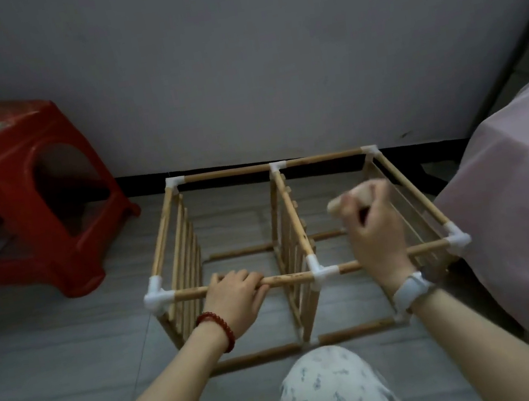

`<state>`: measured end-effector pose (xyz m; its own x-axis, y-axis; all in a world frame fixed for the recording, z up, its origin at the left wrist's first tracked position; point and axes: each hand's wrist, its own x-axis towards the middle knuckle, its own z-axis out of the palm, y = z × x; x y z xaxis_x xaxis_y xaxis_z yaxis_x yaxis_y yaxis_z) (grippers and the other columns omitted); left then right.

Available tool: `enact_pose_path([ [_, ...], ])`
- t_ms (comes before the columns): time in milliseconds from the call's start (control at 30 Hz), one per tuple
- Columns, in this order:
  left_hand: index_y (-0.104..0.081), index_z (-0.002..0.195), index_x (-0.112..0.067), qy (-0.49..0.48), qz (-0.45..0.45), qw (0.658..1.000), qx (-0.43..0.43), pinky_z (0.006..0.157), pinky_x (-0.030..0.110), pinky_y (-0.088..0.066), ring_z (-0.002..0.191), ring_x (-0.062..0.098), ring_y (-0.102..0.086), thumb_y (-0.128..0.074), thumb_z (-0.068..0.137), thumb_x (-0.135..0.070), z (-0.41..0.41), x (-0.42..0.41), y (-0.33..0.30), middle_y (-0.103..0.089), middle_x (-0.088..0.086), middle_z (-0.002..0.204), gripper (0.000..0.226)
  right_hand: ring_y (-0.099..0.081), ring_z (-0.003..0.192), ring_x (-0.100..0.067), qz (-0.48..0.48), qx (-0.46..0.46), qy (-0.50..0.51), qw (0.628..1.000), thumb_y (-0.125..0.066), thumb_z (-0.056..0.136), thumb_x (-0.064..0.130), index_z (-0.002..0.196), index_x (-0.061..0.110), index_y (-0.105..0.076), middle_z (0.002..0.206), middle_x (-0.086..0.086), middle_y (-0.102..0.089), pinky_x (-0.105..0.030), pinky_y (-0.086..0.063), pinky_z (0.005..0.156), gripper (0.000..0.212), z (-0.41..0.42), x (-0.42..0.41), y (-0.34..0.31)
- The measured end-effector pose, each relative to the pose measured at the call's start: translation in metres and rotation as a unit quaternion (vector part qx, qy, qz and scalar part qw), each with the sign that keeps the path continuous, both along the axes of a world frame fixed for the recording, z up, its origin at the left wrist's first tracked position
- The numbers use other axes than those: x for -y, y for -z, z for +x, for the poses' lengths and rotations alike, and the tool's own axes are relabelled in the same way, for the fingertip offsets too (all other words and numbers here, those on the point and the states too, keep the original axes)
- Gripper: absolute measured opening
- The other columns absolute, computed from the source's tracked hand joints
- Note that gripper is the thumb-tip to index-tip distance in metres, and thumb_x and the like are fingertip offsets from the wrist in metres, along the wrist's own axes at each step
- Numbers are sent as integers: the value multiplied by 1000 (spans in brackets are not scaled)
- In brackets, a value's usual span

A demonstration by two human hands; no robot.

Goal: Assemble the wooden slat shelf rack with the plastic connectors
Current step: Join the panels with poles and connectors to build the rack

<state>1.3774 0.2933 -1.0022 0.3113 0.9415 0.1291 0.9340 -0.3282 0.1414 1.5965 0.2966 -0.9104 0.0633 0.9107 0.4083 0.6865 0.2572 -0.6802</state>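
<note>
— Where's the rack [292,230]?

— On the floor [69,335], close to the wall [268,61], between the red stool [22,190] and some pink bedding [525,193].

— And the hands?

— The left hand [233,298] curls round the near top rod [286,279], between the corner connector [157,295] and the middle connector [319,269]. The right hand [373,228] hovers over the right bay, gripping a pale wooden block [356,198] (blurred, so I can't tell more).

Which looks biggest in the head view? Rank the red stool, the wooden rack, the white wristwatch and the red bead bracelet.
1. wooden rack
2. red stool
3. and 4. white wristwatch and red bead bracelet: too alike to rank.
</note>
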Motion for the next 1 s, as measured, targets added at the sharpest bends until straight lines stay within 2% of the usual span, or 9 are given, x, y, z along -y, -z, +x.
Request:
enact_pose_path([
  [67, -64, 102, -26, -8, 27, 1000, 0, 81, 37, -38, 86, 19, -62, -26, 93, -49, -17, 2, 3, -64, -5, 89, 45, -63, 68, -17, -178, 185, -47, 965, -41, 96, 43, 103, 16, -37, 75, 7, -56, -39, -50, 61, 28, -6, 12, 40],
  [133, -62, 105, -29, -9, 4, 1000, -20, 85, 36, -37, 88, 17, -61, -23, 92, -53, -29, 3, 0, -64, -6, 92, 47, -63, 74, -23, -173, 274, -88, 942, -38, 96, 45, 98, 22, -30, 78, 5, -55, -33, -44, 60, 24, -4, 2, 33],
  [300, -55, 117, -32, -31, -60, 997, -25, 95, 32, -28, 105, 12, -51, -32, 97, -47, -41, 3, -10, -56, -8, 108, 33, -51, 50, -6, 80, 29, -46, 995, -47, 94, 38, 98, 16, -39, 64, 10, -49, -17, -42, 46, 24, -11, -8, -16],
  [433, -54, 119, -35, -48, -95, 991, -83, 101, 34, -25, 111, 10, -45, -29, 97, -49, -61, 1, -25, -53, -10, 114, 36, -64, 73, -19, -179, 236, -78, 952, -40, 96, 44, 95, 27, -30, 78, 7, -58, -36, -53, 65, 19, -21, 24, 43],
  [500, -55, 119, -36, -54, -97, 988, -104, 105, 38, -23, 117, 10, -40, -27, 97, -51, -73, 2, -31, -51, -10, 118, 39, -63, 75, -19, -162, 299, -103, 935, -38, 96, 46, 97, 28, -30, 83, 5, -59, -36, -52, 67, 20, -22, 6, 26],
  [667, -47, 130, -34, -94, -133, 982, -97, 115, 49, -8, 143, 18, -9, -25, 97, -54, -96, 7, -33, -26, -2, 150, 44, -54, 52, -10, 55, 40, -25, 997, -47, 94, 37, 96, 17, -39, 63, 8, -50, -29, -47, 49, 22, -31, -5, -14],
  [800, -19, 148, -23, -127, -159, 976, -76, 117, 50, -4, 145, 17, 10, -22, 98, -52, -109, 17, -32, 5, 1, 158, 58, -61, 64, -16, -202, 231, -52, 950, -40, 95, 45, 96, 27, -34, 72, 5, -57, -42, -54, 63, 19, -28, 34, 52],
  [867, -9, 150, -21, -149, -159, 974, -64, 117, 49, -4, 145, 16, 10, -23, 99, -49, -117, 19, -32, 7, -1, 158, 60, -60, 66, -17, -170, 313, -66, 932, -38, 95, 49, 97, 29, -32, 76, 7, -59, -35, -51, 61, 22, -25, 21, 41],
  [1000, -6, 150, -21, -163, -159, 973, -28, 117, 48, -5, 145, 15, 7, -24, 100, -45, -121, 22, -30, 4, -4, 158, 59, -52, 51, -10, 31, 129, -49, 990, -46, 94, 40, 94, 19, -39, 63, 10, -51, -25, -43, 48, 22, -37, 5, -10],
])
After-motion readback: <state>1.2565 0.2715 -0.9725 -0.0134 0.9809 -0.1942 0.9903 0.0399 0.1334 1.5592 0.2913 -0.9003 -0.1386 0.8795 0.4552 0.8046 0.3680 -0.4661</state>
